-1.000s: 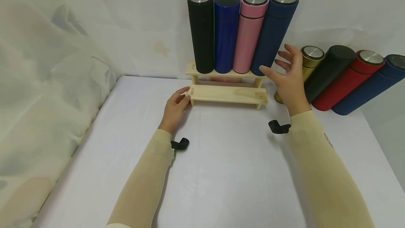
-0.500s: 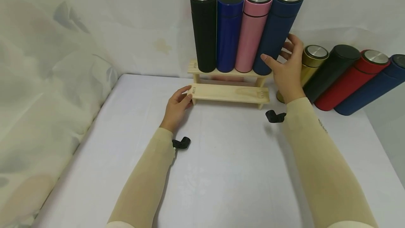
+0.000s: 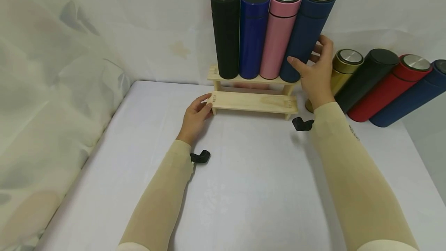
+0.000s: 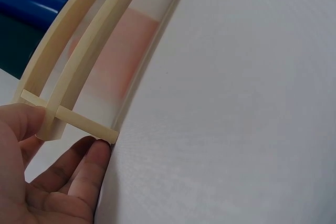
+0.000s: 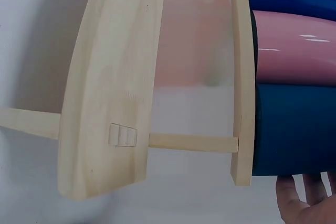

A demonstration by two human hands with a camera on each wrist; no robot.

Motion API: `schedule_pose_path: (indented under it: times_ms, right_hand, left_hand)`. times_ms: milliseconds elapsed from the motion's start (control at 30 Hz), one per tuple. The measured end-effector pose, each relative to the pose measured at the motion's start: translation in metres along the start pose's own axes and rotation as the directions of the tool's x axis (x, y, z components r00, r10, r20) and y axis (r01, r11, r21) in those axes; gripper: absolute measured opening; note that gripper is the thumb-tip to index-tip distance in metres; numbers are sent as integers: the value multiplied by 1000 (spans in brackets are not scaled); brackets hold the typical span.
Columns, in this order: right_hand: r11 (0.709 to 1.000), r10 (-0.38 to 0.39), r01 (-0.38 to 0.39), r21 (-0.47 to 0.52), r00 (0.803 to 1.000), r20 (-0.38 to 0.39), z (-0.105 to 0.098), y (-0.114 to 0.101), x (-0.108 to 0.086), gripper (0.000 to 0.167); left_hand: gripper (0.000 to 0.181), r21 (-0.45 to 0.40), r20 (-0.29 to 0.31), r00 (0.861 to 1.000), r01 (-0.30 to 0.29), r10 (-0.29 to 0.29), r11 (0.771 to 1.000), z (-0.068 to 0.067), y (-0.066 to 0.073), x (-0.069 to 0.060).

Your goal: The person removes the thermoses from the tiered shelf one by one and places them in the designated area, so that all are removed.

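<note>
A two-tier wooden rack (image 3: 252, 101) stands at the table's back. On its upper shelf several thermos bottles stand in a row: a black one (image 3: 225, 38), a shiny blue one (image 3: 254, 36), a pink one (image 3: 280, 38) and a navy one (image 3: 304, 34) at the right end. My left hand (image 3: 195, 117) pinches the left end of the lower shelf, thumb on top and fingers lower in the left wrist view. My right hand (image 3: 318, 74) holds the navy bottle low, thumb across its front and fingers at its right side. In the right wrist view, fingertips (image 5: 286, 187) touch that bottle's side.
Right of the rack, a gold bottle (image 3: 343, 67), a dark green-black one (image 3: 366, 78), a red one (image 3: 388, 88) and another navy one (image 3: 407, 94) stand on the white table (image 3: 244, 185). A patterned cloth (image 3: 42, 107) rises along the left and back.
My right hand has moved up and left onto the navy bottle, its fingers closing round it. My left hand stays at the rack's end. The whole view has shifted slightly.
</note>
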State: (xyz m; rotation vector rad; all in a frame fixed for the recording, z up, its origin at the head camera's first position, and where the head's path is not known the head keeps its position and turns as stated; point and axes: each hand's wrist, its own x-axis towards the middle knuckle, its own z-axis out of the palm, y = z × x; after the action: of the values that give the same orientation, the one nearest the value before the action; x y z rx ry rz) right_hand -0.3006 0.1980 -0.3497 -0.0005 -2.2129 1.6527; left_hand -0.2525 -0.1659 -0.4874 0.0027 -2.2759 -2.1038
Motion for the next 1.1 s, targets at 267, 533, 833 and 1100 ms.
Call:
schedule_pose_path:
  times_ms: [267, 533, 833, 1100]
  right_hand:
    - [1000, -1, 0, -16, 1000, -13, -1, -1, -3, 88]
    - [1000, -24, 24, -11, 1000, -11, -3, -1, -12, 89]
    - [992, -127, 127, 4, 992, -20, -4, 1, -29, 85]
    - [975, -213, 213, 65, 977, -13, -12, 4, -47, 85]
  left_hand:
    - [40, 0, 4, 1000, -8, 8, 1000, 2, 1, 0]
    - [40, 1, -2, 1000, -5, 5, 1000, 1, 2, -2]
    - [40, -8, 6, 1000, -8, 8, 1000, 1, 1, -1]
    - [41, -20, 10, 1000, -7, 7, 1000, 1, 2, -2]
